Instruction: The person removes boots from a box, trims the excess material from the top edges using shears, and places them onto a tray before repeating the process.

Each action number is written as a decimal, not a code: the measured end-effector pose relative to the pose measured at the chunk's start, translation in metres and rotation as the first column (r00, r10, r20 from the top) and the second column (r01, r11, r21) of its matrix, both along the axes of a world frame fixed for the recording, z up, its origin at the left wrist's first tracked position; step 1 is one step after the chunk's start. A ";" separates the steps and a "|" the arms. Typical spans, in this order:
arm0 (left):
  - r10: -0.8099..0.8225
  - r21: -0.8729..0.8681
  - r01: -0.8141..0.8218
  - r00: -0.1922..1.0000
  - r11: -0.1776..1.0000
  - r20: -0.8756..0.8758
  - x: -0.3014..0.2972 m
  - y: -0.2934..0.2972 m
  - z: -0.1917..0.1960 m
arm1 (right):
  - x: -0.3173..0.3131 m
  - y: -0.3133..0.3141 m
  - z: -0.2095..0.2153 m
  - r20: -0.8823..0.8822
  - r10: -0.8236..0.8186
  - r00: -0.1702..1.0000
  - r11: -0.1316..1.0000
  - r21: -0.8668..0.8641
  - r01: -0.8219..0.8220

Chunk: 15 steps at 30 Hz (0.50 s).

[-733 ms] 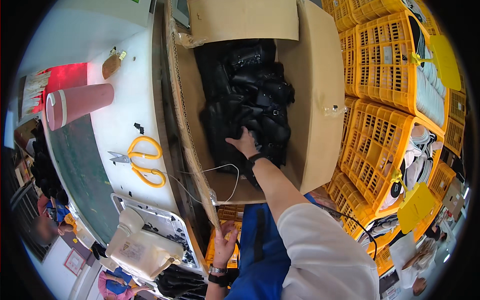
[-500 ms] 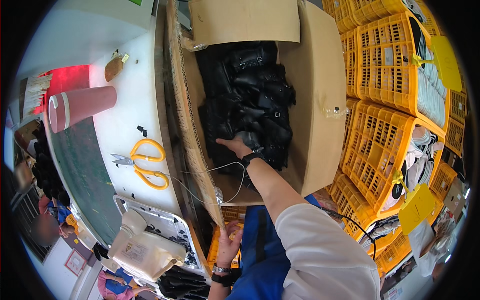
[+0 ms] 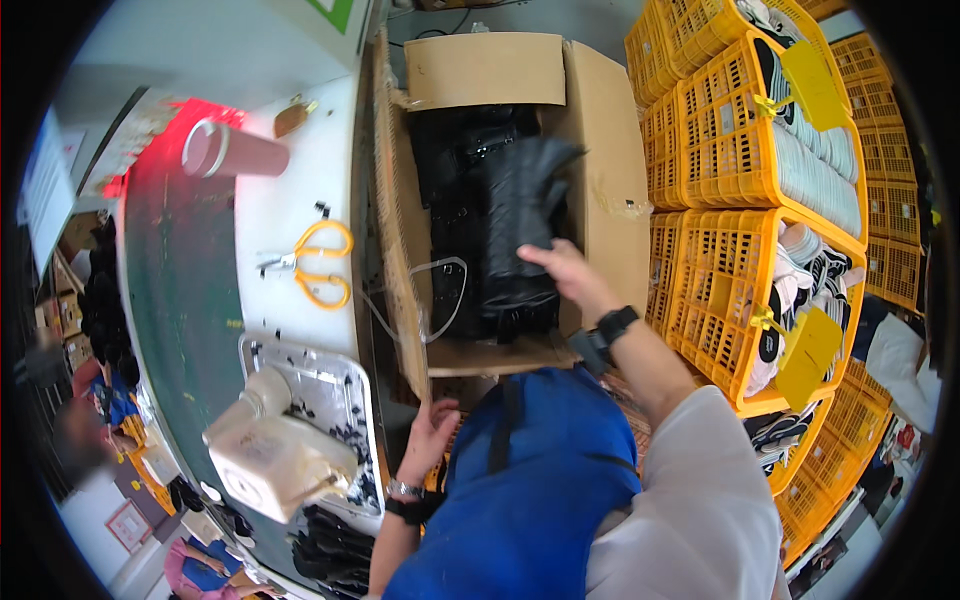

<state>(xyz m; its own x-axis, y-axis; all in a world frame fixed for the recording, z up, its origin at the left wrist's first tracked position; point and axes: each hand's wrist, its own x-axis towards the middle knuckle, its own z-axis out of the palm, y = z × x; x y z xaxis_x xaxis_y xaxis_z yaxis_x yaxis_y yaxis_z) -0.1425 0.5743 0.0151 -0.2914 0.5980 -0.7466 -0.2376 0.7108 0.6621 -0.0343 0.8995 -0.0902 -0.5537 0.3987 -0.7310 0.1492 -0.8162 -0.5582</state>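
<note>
A large open cardboard box stands in front of me, filled with black shoe parts. My right hand, with a black watch on the wrist, grips one black piece and holds it raised above the pile. Low near my body, my left hand rests with loose fingers against the box's near lower edge, beside a white tray. It holds nothing.
A white table on the left carries yellow-handled scissors, a pink cylinder and a cream-coloured device on the tray. Yellow plastic crates with white and dark shoe parts are stacked on the right.
My right hand was buried in the black pile inside the box; now it has risen and drawn toward me, lifting one black piece. The view shifted left. The left hand barely moved.
</note>
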 end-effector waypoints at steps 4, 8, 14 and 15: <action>-0.135 -0.002 0.135 0.991 0.991 0.015 -0.016 0.005 0.007 | 0.066 0.021 0.122 -0.160 0.014 0.987 0.938 0.344 0.043; -0.427 0.052 0.432 0.900 0.900 -0.081 -0.030 0.011 0.031 | 0.086 -0.008 0.199 -0.355 0.020 0.935 0.934 0.340 0.109; -0.148 0.565 0.369 0.906 0.738 -0.397 -0.015 0.060 0.149 | 0.076 -0.059 0.137 -0.818 -0.307 0.486 0.939 -0.176 0.296; -0.134 0.573 0.394 0.887 0.719 -0.442 -0.012 0.064 0.164 | 0.069 -0.061 0.146 -0.829 -0.283 0.483 0.948 -0.164 0.274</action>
